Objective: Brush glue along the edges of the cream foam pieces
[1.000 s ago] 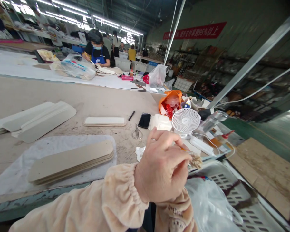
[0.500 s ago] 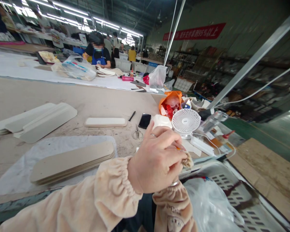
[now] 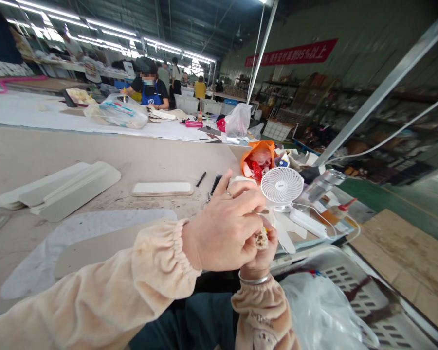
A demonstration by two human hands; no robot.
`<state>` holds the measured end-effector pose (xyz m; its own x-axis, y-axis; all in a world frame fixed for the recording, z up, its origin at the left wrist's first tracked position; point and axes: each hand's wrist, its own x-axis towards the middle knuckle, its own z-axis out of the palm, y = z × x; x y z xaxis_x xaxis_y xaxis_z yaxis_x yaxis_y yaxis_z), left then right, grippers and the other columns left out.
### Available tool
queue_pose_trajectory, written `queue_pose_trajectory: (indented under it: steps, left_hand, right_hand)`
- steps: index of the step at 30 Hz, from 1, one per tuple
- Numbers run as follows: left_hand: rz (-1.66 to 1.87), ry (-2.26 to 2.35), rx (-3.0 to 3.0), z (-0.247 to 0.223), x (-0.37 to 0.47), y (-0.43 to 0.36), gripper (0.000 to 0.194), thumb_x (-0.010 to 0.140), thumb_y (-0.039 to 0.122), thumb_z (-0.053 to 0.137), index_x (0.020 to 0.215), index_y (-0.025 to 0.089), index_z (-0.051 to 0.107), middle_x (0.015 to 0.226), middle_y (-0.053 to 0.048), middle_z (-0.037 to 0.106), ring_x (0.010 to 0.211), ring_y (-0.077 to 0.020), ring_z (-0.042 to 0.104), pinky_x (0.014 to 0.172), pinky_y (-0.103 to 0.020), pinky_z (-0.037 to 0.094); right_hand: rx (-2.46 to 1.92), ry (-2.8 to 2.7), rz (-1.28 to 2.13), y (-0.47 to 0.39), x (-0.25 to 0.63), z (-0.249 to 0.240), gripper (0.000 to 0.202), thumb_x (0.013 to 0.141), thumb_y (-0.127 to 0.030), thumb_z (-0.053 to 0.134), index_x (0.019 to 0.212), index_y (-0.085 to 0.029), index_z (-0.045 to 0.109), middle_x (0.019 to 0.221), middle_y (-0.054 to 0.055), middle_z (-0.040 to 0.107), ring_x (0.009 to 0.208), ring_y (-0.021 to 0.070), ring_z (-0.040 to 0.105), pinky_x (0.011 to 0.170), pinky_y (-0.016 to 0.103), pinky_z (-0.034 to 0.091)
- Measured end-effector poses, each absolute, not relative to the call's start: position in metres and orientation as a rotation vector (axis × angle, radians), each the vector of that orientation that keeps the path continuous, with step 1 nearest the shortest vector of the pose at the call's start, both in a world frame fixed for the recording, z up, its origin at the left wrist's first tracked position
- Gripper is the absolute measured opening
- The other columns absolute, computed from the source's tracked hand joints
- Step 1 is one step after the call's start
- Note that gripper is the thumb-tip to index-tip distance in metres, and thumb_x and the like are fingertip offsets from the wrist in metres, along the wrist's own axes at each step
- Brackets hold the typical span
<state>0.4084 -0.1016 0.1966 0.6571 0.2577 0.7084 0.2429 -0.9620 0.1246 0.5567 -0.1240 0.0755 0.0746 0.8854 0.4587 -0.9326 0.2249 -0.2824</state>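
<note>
Since the earlier frame, the left hand [image 3: 222,231] has shifted a little leftward, and more of the right hand [image 3: 265,250] shows beyond it, silver bangle [image 3: 254,280] and all. Both hands meet with fingers bent round a small tan, rough-textured piece [image 3: 262,239]; it sits between them, pinched at the left fingertips, in front of the right palm. What it is, I can't tell. Near them on the right, a clear plastic bag [image 3: 316,308] fills part of a slotted basket [image 3: 345,272]. The left sleeve [image 3: 156,262] crosses over a beige board [image 3: 95,248] on a white sheet [image 3: 40,262]. Past the hands, a pale strip [image 3: 285,237] juts out; whether it's held is unclear. The left hand partly hides the phone [image 3: 216,183]. Farther along the desk [image 3: 168,158] stand a white fan [image 3: 282,185], an orange bag [image 3: 245,163] and a white oblong stack [image 3: 162,188]. At the far table [image 3: 32,109], a person in a blue apron [image 3: 151,96] works.
</note>
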Motion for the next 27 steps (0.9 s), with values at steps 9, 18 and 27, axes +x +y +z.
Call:
queue_pose_trajectory:
  steps: [9, 18, 27]
  left_hand:
    - [1.122, 0.461, 3.005, 0.200, 0.394, -0.097, 0.010, 0.073, 0.013, 0.055, 0.069, 0.018, 0.062, 0.091, -0.005, 0.060, 0.110, -0.0280, 0.052, 0.116, -0.063, 0.014]
    - [1.050, 0.449, 2.974, 0.207, 0.377, -0.090, 0.012, 0.074, 0.011, 0.053, 0.069, 0.019, 0.061, 0.090, -0.004, 0.061, 0.106, -0.0245, 0.053, 0.117, -0.057, 0.020]
    - [1.202, 0.530, 2.905, 0.219, 0.355, -0.076, 0.010, 0.071, 0.009, 0.056, 0.068, 0.019, 0.058, 0.086, -0.003, 0.058, 0.102, -0.0220, 0.054, 0.115, -0.055, 0.024]
  right_hand:
    - [-0.046, -0.419, 1.402, -0.132, 0.562, 0.083, 0.023, 0.078, -0.022, 0.059, 0.068, -0.021, 0.038, 0.043, -0.014, 0.018, 0.034, 0.0021, 0.019, 0.038, 0.007, 0.028]
    - [-0.186, -0.532, 1.345, -0.136, 0.555, 0.091, 0.022, 0.074, -0.028, 0.060, 0.067, -0.022, 0.040, 0.036, -0.017, 0.010, 0.034, 0.0042, 0.005, 0.034, 0.011, 0.024]
    - [-0.084, -0.369, 1.289, -0.137, 0.575, 0.085, 0.012, 0.071, -0.019, 0.059, 0.067, -0.022, 0.048, 0.036, -0.015, 0.022, 0.033, 0.0054, 0.028, 0.043, 0.014, 0.042]
